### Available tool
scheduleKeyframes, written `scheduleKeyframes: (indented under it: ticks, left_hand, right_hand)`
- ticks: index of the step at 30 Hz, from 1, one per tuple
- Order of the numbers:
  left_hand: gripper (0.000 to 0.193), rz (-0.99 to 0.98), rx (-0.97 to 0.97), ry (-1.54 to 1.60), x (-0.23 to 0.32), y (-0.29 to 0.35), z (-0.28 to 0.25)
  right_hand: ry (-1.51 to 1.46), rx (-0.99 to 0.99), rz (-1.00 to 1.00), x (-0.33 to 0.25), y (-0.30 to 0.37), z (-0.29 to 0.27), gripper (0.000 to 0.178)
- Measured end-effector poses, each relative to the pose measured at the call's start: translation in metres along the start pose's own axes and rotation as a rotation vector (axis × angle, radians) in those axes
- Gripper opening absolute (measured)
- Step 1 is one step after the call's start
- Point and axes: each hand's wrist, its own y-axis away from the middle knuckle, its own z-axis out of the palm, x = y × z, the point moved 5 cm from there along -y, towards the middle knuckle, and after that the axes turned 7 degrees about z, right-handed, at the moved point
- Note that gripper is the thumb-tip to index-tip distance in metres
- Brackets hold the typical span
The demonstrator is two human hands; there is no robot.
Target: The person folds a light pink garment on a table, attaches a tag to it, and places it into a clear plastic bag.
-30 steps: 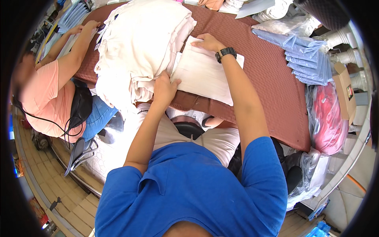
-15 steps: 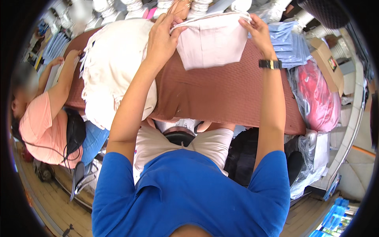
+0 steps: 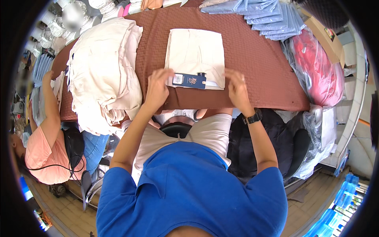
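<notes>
A folded cream garment (image 3: 195, 49) lies flat on the brown-covered table (image 3: 256, 71) in front of me; its kind cannot be told. A navy hang tag (image 3: 191, 81) with a white label rests across its near end. My left hand (image 3: 158, 89) is at the garment's near left edge, bent fingertips closed on the fabric beside the tag. At the near right edge is my right hand (image 3: 238, 91), fingers loosely bent and apart, close to the cloth without a visible hold; they are slightly blurred.
A tall pile of cream garments (image 3: 104, 67) stands left. Blue garments in clear bags (image 3: 276, 19) lie at the far right, near a bagged red bundle (image 3: 316, 73) and a cardboard box (image 3: 325, 37). A co-worker in a pink top (image 3: 49, 154) sits at the left.
The folded garment, held up at the table's far side before, now lies nearer me with its tag showing. Both hands have come back toward me; the right has released its grip.
</notes>
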Motion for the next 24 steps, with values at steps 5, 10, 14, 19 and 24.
scheduleKeyframes:
  ticks: [5,10,14,19,24]
  left_hand:
    - [0.030,-0.502,0.043,0.043,-0.049,-0.054,0.017]
    - [0.047,-0.690,0.041,0.164,-0.107,-0.083,0.046]
    - [0.046,-0.662,-0.055,0.182,-0.116,-0.080,0.053]
    - [0.040,-0.617,0.067,0.109,-0.153,-0.083,0.053]
    - [0.042,-0.806,-0.030,0.508,-0.165,-0.100,0.072]
  right_hand:
    - [-0.024,0.098,0.024,-0.001,-0.069,0.006,0.034]
    - [0.044,0.064,0.084,0.024,-0.070,0.076,0.045]
    - [-0.042,0.038,0.041,0.030,-0.067,0.070,0.042]
    - [-0.091,0.274,0.476,0.063,-0.065,0.031,0.030]
    - [-0.095,0.131,0.606,0.067,-0.083,0.041,0.034]
